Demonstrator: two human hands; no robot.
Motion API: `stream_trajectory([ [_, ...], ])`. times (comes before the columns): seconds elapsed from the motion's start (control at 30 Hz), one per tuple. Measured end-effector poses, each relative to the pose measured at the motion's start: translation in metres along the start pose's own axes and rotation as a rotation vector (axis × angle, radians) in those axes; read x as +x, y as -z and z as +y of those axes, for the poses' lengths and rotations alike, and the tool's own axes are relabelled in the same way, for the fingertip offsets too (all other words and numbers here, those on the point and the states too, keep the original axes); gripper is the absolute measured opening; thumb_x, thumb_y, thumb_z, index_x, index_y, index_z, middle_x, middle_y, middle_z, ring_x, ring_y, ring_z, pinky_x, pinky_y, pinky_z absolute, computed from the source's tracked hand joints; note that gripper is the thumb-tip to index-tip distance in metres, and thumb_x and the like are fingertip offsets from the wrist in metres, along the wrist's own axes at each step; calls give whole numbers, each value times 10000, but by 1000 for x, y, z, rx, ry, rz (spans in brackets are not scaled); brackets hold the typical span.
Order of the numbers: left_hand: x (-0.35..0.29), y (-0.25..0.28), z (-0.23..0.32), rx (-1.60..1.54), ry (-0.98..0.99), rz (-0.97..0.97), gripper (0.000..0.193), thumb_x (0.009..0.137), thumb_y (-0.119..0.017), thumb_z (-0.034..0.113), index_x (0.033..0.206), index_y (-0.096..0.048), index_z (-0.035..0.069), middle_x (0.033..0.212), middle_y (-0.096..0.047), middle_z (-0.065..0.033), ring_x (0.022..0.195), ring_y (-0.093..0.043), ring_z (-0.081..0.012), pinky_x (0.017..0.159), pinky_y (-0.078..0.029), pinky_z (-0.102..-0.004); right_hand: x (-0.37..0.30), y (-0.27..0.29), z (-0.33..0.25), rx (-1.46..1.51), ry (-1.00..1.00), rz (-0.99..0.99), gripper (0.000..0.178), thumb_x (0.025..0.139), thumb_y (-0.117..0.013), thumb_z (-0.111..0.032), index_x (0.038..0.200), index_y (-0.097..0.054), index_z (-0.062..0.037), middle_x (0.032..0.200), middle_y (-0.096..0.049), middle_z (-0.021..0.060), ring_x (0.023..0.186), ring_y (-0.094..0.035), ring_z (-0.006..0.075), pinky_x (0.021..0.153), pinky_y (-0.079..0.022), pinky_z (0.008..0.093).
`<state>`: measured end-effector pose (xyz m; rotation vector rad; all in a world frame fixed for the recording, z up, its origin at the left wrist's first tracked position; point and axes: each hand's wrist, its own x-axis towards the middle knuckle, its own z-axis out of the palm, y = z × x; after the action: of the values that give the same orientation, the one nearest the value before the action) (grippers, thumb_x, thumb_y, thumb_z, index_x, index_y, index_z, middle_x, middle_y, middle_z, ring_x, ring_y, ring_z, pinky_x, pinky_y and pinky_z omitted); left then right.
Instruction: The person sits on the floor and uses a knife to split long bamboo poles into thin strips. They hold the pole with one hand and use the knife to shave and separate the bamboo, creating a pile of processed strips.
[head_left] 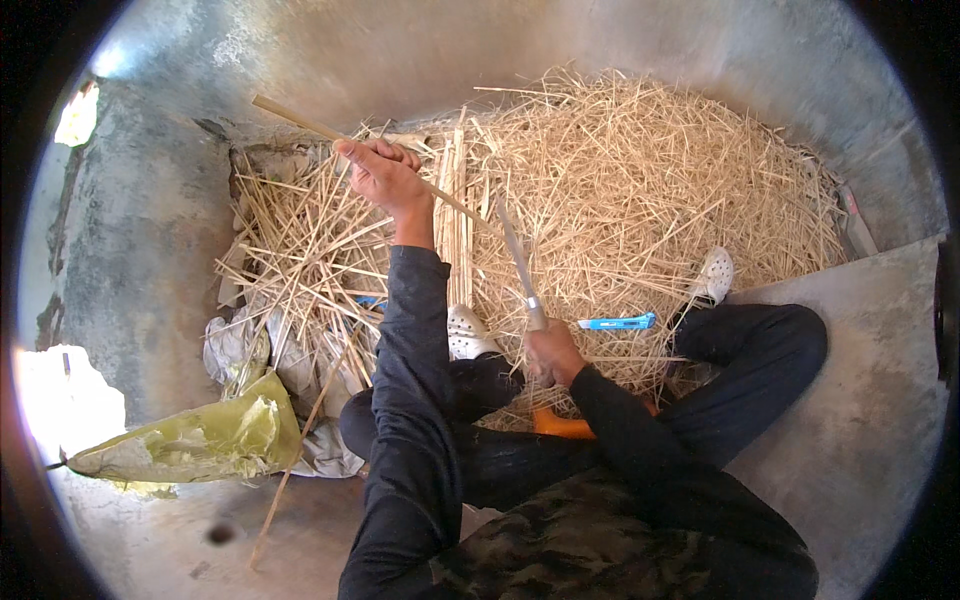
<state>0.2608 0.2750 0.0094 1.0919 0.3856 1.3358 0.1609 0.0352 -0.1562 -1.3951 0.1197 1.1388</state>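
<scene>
My left hand is closed round a long, pale bamboo strip, which slants from the upper left down toward the middle. In my right hand is a knife, gripped by its handle, its long blade pointing up and a little left. The strip's lower right end lies close to the blade; whether they touch I cannot tell. Behind my left wrist, a bundle of straight strips lies lengthwise. Below the knife's far side spreads a big heap of thin shavings.
Loose strips lie crisscross at the left. A blue box cutter rests on the shavings right of my right hand. A torn yellow-green sack lies lower left. Something orange shows between my legs. Concrete walls stand close behind.
</scene>
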Motion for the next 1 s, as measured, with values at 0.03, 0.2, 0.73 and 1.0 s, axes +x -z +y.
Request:
stream_trajectory([
  [0.03, 0, -1, -1, 0, -2, 7, 612, 902, -372, 651, 588, -284, 134, 490, -271, 13, 398, -270, -94, 362, -255, -254, -10, -17, -10, -120, 193, 34, 122, 769, -571, -113, 778, -511, -8, 553, -461, 56, 379, -466, 203, 441, -466, 381],
  [0.2, -6, -3, 7, -23, 34, 190, 590, 886, -382, 669, 587, -269, 173, 479, -264, 51, 376, -254, -63, 323, -237, -224, 32, -40, 40, -518, 981, 341, 281, 777, -575, -120, 1006, -542, 38, 611, -556, 133, 411, -536, 253, 431, -451, 373],
  [0.73, -6, 18, 4, -131, 107, 247, 610, 876, -356, 694, 602, -205, 171, 466, -187, 37, 358, -221, -87, 318, -220, -247, 43, -35, 42, -516, 730, 302, 234, 747, -628, -143, 934, -603, -4, 690, -613, 216, 699, -614, 413, 578, -479, 440],
  [1.0, 6, 25, -1, -91, 28, 265, 612, 888, -380, 668, 574, -195, 175, 455, -197, 40, 353, -238, -83, 314, -214, -246, 0, -59, 26, -492, 629, 253, 189, 746, -607, -131, 837, -564, 28, 667, -585, 240, 685, -599, 433, 584, -466, 445],
])
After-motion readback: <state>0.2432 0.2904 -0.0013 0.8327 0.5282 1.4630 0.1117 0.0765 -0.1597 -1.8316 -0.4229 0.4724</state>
